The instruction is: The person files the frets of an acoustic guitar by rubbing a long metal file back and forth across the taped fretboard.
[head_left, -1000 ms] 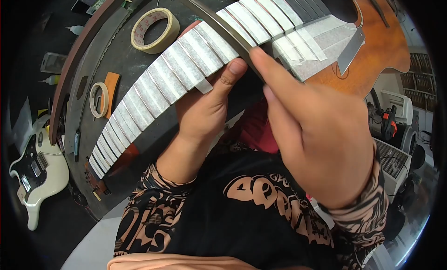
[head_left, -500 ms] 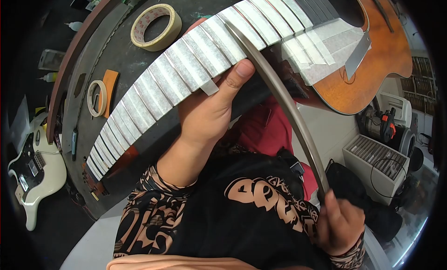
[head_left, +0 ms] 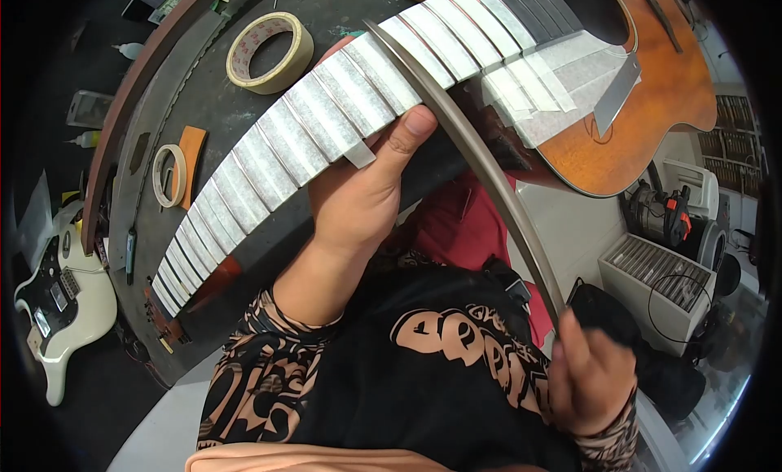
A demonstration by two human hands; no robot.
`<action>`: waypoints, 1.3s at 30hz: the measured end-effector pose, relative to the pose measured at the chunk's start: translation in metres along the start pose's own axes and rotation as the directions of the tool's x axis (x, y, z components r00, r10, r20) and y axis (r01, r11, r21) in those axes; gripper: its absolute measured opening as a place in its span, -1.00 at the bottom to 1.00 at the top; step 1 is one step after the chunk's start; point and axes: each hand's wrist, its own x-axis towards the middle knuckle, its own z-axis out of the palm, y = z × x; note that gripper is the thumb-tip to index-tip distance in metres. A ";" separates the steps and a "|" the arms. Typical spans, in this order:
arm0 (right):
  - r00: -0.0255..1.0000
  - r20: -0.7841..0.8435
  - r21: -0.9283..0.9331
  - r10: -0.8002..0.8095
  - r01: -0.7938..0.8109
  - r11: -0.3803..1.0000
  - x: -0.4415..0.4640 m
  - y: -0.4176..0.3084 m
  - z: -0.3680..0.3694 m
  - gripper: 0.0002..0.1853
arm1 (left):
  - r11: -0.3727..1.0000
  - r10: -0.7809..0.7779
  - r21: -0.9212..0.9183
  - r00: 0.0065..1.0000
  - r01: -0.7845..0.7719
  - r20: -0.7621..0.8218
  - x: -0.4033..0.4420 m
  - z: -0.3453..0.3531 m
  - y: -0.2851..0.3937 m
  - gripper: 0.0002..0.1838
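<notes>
An acoustic guitar's neck (head_left: pixel 287 138) runs diagonally through the head view. Strips of pale masking tape cover its fingerboard, with thin fret lines showing between them. My left hand (head_left: pixel 366 187) is closed around the neck from below, its thumb along the near edge and most fingers hidden behind. A loose tape end sticks out beside that thumb. Across the neck, just right of the thumb, lies a long, narrow metal file (head_left: pixel 489 169), which looks bent in this wide view. My right hand (head_left: pixel 593 376), slightly blurred, grips the file's near end at the lower right.
The brown guitar body (head_left: pixel 652 89) carries more tape and a grey plate near the soundhole. On the dark bench (head_left: pixel 204 105) lie a large tape roll (head_left: pixel 293 68) and a small one (head_left: pixel 160 179). A white electric guitar (head_left: pixel 94 309) is at left, a box (head_left: pixel 652 285) at right.
The file has slid up and left, so its tip now reaches past the neck's far edge. My right hand has moved slightly forward with it. My left hand keeps its hold.
</notes>
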 end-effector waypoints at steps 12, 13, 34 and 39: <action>0.995 -0.101 0.134 0.014 0.000 0.991 0.112 -0.021 0.008 -0.49 | 0.990 -0.144 0.010 0.988 0.144 0.058 -0.001 -0.006 0.000 -0.50; 0.997 -0.070 0.138 0.036 -0.026 0.990 0.111 -0.022 0.005 -0.49 | 0.980 -0.187 -0.061 0.982 0.189 0.041 0.000 -0.005 -0.001 -0.44; 0.997 -0.070 0.166 0.019 -0.007 0.986 0.097 -0.017 0.003 -0.51 | 0.992 -0.075 -0.101 0.997 0.077 0.025 0.003 -0.004 -0.004 -0.44; 1.000 0.029 0.104 0.011 -0.014 0.994 -0.007 0.001 0.001 -0.44 | 1.000 0.006 -0.019 0.998 -0.005 0.064 0.001 -0.006 -0.010 -0.58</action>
